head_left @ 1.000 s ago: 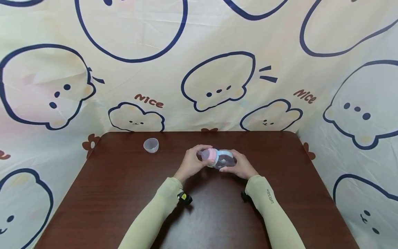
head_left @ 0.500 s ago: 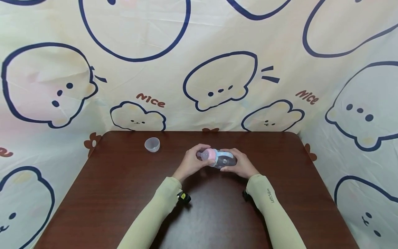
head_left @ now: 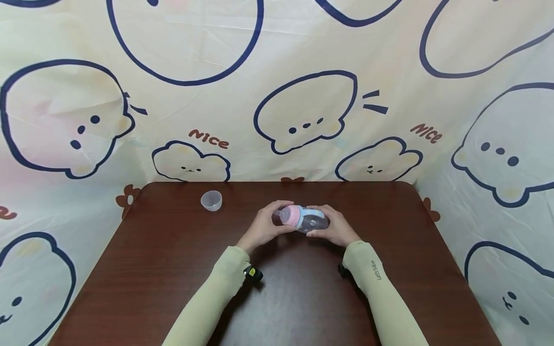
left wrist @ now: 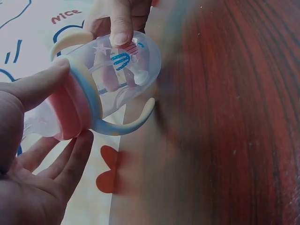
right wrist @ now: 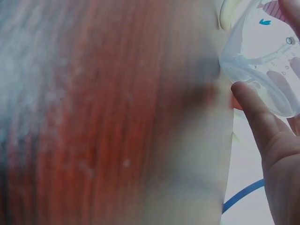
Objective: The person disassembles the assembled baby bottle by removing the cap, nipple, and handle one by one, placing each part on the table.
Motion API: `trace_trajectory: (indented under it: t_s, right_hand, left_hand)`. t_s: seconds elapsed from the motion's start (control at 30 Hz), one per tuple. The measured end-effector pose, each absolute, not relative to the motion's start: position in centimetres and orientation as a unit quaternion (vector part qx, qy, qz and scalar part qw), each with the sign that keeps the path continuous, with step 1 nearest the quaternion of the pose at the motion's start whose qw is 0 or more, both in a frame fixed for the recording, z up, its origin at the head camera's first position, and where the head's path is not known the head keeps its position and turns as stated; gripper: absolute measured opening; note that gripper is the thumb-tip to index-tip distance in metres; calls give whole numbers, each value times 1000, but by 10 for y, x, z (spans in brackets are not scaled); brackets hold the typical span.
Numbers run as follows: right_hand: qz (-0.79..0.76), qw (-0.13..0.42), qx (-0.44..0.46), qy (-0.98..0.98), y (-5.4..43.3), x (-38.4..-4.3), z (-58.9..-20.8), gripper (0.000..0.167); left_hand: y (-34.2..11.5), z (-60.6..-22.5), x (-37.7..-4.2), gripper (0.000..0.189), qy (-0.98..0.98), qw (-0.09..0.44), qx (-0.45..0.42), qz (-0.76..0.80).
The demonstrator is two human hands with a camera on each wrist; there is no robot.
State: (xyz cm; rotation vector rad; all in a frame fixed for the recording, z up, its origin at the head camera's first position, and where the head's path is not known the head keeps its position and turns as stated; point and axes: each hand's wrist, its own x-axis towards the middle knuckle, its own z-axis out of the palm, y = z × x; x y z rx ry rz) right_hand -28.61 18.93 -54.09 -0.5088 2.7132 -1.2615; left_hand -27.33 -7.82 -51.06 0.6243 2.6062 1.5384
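Note:
Both hands hold a baby bottle (head_left: pixel 312 222) lying sideways over the far middle of the table, teat end to the left. Its body is clear with small printed figures, its collar (left wrist: pixel 70 108) is pink, and a blue ring carries two curved handles (left wrist: pixel 124 127). My left hand (head_left: pixel 262 228) grips the bottle around the pink collar, thumb on one side and fingers on the other. Around the clear base end curls my right hand (head_left: pixel 336 229). In the right wrist view, the bottle's bottom (right wrist: pixel 262 79) shows between its thumb and fingers. Inside lies a tube with a pale weight (left wrist: pixel 140 76).
A small clear cup (head_left: pixel 211 201) stands at the back left of the brown wooden table (head_left: pixel 277 298). Cartoon-printed cloth (head_left: pixel 242 158) rises behind the table's far edge and along both sides. Each wrist wears a small black device (head_left: pixel 253 274).
The bottle has turned slightly about its length, so the blue handle lies differently. My left thumb has slid down the pink collar, showing more of it. The right hand stays nearly in place.

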Motion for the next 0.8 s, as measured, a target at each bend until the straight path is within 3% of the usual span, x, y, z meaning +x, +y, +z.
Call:
trace_trajectory:
  t_s: [0.3,0.57,0.8]
  right_hand:
    - [-410,68,-159,895,189,-285,-540,79]
    - [-408,71,-159,896,189,-287,-538,79]
    - [-414,76,-151,894,188,-288,-539,79]
  left_hand:
    - [-78,-512,-272,69,850,29,178,496]
    - [-76,-510,-275,82,850,15,209,484]
    - [-75,-509,-277,73,850,17,221,478]
